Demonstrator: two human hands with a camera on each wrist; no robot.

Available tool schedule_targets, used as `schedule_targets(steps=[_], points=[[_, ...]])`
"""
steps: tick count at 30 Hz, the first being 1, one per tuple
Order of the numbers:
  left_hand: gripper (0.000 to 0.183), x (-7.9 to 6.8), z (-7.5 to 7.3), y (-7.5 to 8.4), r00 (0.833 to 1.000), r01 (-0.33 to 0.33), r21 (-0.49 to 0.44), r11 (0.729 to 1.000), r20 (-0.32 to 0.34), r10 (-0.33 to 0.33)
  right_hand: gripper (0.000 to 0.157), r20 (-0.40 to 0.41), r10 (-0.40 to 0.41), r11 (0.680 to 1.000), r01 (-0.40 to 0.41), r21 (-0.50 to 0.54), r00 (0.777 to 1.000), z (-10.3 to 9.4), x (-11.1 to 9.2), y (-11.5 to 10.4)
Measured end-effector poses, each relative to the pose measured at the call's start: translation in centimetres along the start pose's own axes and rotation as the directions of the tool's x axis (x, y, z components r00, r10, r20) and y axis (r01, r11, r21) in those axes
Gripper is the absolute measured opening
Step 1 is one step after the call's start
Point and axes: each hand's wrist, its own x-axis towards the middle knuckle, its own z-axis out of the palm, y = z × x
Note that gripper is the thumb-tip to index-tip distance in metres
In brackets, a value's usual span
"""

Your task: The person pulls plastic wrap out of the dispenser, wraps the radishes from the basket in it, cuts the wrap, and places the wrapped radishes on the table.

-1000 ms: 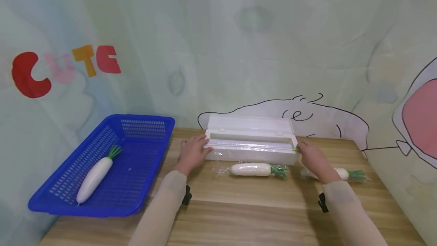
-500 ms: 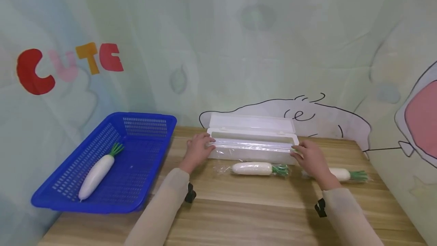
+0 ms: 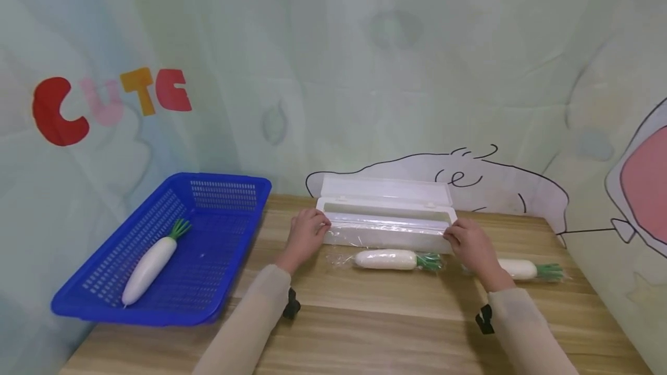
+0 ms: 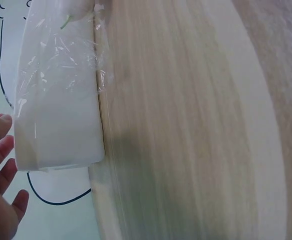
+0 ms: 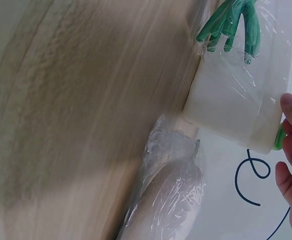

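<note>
A white cling film box with its lid raised holds a roll of cling film, whose loose edge drapes over the front. My left hand pinches this edge at the box's left end, thumb against forefinger. At the right end my right hand pinches the other corner, near a green slider seen in the right wrist view. Just in front of the box lies a film-wrapped white radish with green stalks. Another wrapped radish lies partly behind my right wrist.
To the left stands a blue plastic basket with one unwrapped white radish inside. Everything rests on a wood-grain table. A printed cloth backdrop rises close behind the box.
My right hand has left the green slider at the box's end and moved left onto the film's corner. My left thumb and forefinger have closed together at the film's left edge.
</note>
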Motion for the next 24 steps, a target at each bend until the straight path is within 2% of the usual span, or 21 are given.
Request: schedule_targets(steps=[5, 8, 13, 20, 24], points=[[0.003, -0.6, -0.2, 0.2, 1.0, -0.003, -0.062, 0.998, -0.025, 0.002, 0.005, 0.08, 0.057, 0.998, -0.057, -0.005, 0.995, 0.0, -0.1, -0.2], [0.004, -1.0, -0.4, 0.3, 0.999, -0.024, -0.091, 0.996, -0.04, 0.021, 0.014, 0.115, 0.089, 0.996, -0.088, -0.015, 0.989, -0.1, 0.0, -0.4], [0.004, -1.4, -0.5, 0.2, 0.999, -0.032, -0.078, 0.996, -0.036, 0.029, 0.027, 0.149, 0.115, 0.993, -0.113, -0.022, 0.982, -0.3, 0.2, -0.7], [0.005, -1.8, -0.6, 0.4, 0.999, -0.026, -0.091, 0.996, -0.026, 0.024, 0.021, 0.158, 0.105, 0.994, -0.1, -0.037, 0.982, -0.5, 0.4, -0.7], [0.003, -1.9, -0.6, 0.4, 0.999, -0.034, -0.107, 0.994, -0.034, 0.031, 0.012, 0.121, 0.073, 0.997, -0.068, -0.04, 0.99, -0.3, 0.4, -0.7]])
